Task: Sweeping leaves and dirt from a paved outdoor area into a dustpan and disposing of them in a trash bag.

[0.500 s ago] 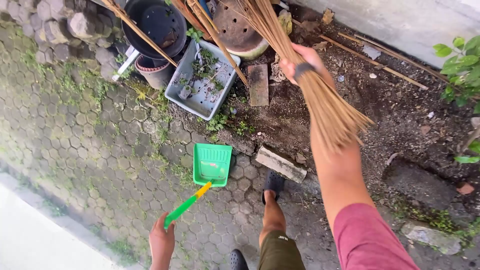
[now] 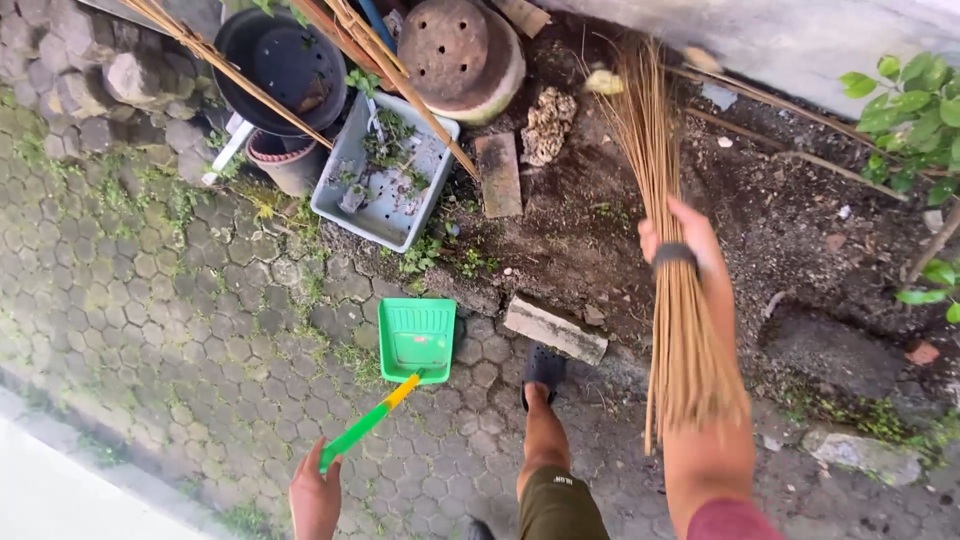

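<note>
Stick broom clenched by right fingers.

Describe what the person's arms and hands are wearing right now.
Both hands are bare, with no gloves. The right hand leads to a bare forearm with a dark pink short sleeve at the upper arm. The left hand shows no sleeve, watch or ring.

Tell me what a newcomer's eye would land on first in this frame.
Most striking is the bright green dustpan lying on the mossy hexagonal paving at centre, its long handle gripped by the left hand at the bottom edge. At right, the right hand grips a stick broom over the dark soil. A grey planter tray sits beyond the dustpan.
</note>
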